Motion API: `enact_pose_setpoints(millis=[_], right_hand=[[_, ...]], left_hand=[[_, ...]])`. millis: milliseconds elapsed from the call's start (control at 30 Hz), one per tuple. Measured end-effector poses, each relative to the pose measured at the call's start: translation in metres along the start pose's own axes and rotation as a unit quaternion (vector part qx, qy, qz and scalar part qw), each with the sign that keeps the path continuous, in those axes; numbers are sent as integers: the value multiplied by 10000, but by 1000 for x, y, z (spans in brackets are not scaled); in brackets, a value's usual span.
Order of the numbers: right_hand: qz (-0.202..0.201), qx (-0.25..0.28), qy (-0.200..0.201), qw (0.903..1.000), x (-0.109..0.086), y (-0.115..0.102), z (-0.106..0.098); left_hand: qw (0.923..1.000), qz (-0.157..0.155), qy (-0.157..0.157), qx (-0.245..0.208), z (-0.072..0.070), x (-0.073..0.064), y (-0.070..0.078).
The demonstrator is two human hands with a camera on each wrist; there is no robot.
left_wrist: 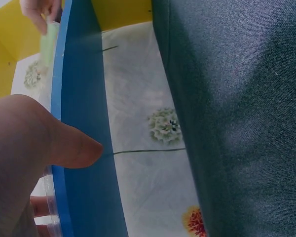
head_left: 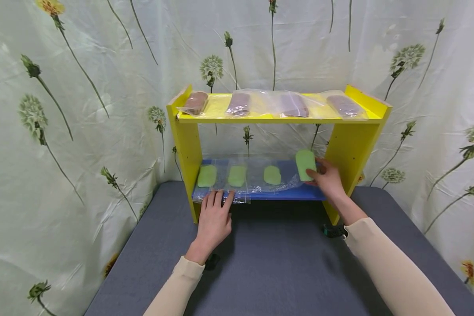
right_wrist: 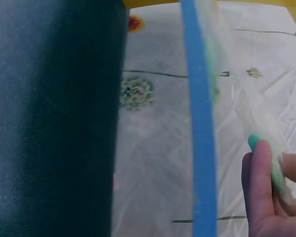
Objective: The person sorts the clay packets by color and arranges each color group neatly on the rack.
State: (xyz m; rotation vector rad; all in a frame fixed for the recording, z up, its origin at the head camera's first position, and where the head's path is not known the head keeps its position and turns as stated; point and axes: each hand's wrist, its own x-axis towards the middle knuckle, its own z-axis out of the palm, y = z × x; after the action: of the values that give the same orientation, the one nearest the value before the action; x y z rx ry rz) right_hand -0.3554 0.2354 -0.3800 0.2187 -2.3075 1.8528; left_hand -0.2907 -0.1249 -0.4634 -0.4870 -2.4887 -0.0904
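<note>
My right hand [head_left: 328, 176] pinches a flat, light-green rounded block [head_left: 306, 163] inside clear plastic film, thumb on its front. The block is raised and tilted above the right end of the blue lower shelf [head_left: 284, 197]. In the right wrist view, fingers and thumb sit on opposite sides of the wrapped block [right_wrist: 276, 175]. Three similar green blocks, at left [head_left: 207, 176], centre left [head_left: 237, 176] and centre right [head_left: 272, 175], lie under clear film on that shelf. My left hand [head_left: 214, 219] rests with spread fingers at the shelf's left front edge, fingertips on the film; its thumb [left_wrist: 79, 148] shows by the blue board.
The yellow upper shelf [head_left: 217, 107] carries several brown and purplish blocks [head_left: 294, 104] in clear film. Yellow side panels [head_left: 185, 149] bound both ends. The unit stands on a dark grey table [head_left: 276, 263], before a flower-patterned curtain [head_left: 102, 66].
</note>
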Motion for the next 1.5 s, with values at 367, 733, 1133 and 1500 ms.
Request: enact_pose_setpoints(millis=[367, 733, 1133, 1500], right_hand=[[-436, -2485, 832, 9641, 0, 14, -2], [-853, -3763, 482, 9213, -5, 17, -7], [-940, -3955, 378, 9128, -5, 22, -7], [-921, -3707, 302, 9237, -8, 17, -5]], left_hand=[[10000, -9, -59, 3, 0, 1, 5], [10000, 1, -95, 16, 0, 2, 8], [10000, 55, 55, -36, 2, 2, 6], [9996, 31, -77, -253, -10, 0, 1]])
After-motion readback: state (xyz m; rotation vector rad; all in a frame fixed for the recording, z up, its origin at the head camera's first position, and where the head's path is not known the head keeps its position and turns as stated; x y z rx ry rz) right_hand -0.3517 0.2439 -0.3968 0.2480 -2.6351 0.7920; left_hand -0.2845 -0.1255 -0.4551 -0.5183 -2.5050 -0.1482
